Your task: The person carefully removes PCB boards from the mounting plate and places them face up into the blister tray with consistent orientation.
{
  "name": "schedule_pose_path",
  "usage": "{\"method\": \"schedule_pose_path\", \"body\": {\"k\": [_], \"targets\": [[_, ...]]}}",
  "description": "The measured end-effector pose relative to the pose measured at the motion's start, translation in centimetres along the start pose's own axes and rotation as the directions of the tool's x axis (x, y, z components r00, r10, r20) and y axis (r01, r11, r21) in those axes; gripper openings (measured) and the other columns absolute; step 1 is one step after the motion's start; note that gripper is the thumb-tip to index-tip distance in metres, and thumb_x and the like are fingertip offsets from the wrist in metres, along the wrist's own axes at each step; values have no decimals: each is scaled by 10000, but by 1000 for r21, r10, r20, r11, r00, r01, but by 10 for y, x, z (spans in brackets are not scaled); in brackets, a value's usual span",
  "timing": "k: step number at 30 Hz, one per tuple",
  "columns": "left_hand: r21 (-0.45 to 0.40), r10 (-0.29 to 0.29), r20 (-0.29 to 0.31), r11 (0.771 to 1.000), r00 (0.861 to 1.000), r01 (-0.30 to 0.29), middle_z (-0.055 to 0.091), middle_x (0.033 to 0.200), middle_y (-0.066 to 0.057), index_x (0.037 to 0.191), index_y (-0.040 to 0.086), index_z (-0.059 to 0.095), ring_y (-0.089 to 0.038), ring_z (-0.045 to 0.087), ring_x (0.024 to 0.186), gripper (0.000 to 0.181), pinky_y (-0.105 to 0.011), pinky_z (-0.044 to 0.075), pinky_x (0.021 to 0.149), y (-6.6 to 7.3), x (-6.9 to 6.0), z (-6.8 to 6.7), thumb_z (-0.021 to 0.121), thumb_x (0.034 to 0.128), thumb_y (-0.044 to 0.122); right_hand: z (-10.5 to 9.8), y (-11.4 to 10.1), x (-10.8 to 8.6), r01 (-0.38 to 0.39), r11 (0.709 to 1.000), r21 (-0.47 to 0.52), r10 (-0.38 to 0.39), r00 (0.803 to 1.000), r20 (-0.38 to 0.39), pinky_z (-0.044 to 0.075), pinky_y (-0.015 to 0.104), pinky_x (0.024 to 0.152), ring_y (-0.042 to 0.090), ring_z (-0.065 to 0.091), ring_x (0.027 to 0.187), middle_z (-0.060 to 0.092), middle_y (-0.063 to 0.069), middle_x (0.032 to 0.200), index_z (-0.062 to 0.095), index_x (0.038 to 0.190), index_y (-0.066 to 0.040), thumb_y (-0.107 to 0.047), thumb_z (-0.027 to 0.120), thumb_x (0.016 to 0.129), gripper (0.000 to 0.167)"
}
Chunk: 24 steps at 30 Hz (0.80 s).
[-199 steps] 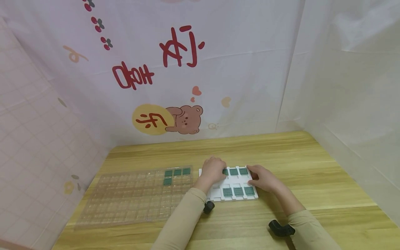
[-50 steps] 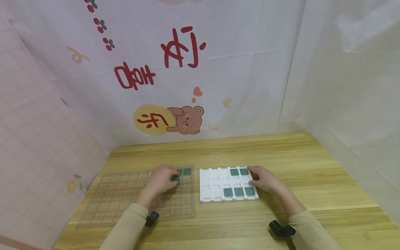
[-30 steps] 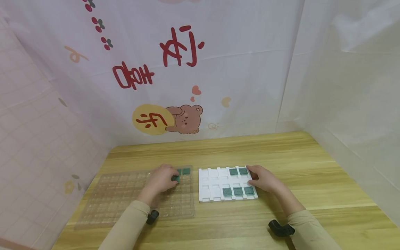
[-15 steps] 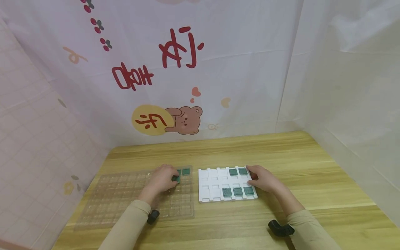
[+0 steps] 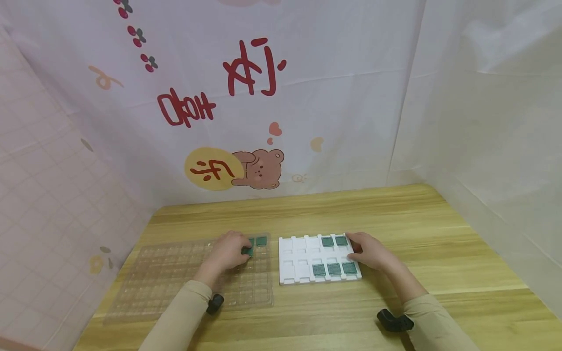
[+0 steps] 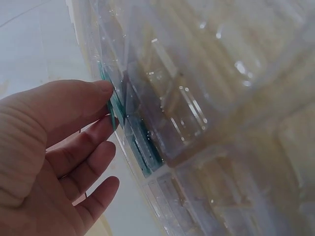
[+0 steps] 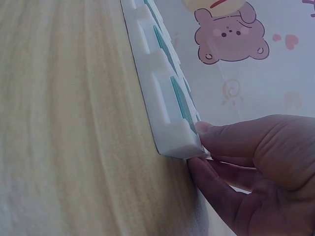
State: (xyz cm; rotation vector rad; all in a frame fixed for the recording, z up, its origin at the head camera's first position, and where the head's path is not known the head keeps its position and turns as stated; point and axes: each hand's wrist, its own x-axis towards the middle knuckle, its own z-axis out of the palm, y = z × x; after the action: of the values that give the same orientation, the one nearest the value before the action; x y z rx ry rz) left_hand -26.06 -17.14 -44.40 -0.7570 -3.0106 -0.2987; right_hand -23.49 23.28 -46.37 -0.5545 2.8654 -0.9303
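Note:
Pinched between the thumb and index finger of my left hand (image 5: 226, 252) is a small square green circuit board (image 5: 248, 252), over the far right part of a clear plastic compartment tray (image 5: 175, 275). In the left wrist view this board (image 6: 112, 117) stands edge-on beside green pieces (image 6: 142, 147) in the compartments. My left hand covers part of that tray. My right hand (image 5: 371, 250) grips the right end of a white slotted tray (image 5: 303, 253), thumb on its edge. Green boards (image 5: 334, 269) lie at its right: two in the far row, three in the near row.
Another green board (image 5: 261, 241) sits in the clear tray's far right corner. Both trays lie on a wooden table (image 5: 395, 214), a narrow gap between them. A printed white curtain (image 5: 351, 97) hangs behind and at the sides. Each wrist wears a black device (image 5: 395, 321).
Several seconds ago my left hand was at the white tray's far row, by a board gone from there now. It moved left to the clear tray and has stayed. My right hand is still.

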Motion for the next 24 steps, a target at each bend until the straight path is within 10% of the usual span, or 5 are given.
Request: {"method": "schedule_pose_path", "body": {"k": [14, 24], "targets": [[-27, -13, 4, 1000, 1000, 13, 691, 988, -6, 988, 120, 764, -280, 601, 1012, 192, -487, 472, 907, -1, -3, 1, 819, 807, 151, 3, 0, -1, -4, 1000, 4, 4, 1000, -2, 457, 483, 885, 268, 533, 955, 576, 235, 1202, 475, 1366, 144, -80, 756, 858, 621], [-84, 5, -102, 996, 995, -14, 669, 879, 10, 959, 119, 750, -184, 585, 834, 164, -416, 501, 758, 4, -4, -2, 813, 812, 154, 3, 1, 0, -4, 1000, 10, 4, 1000, -2, 456, 454, 853, 249, 523, 925, 584, 203, 1161, 473, 1368, 145, -71, 753, 860, 618]]}}
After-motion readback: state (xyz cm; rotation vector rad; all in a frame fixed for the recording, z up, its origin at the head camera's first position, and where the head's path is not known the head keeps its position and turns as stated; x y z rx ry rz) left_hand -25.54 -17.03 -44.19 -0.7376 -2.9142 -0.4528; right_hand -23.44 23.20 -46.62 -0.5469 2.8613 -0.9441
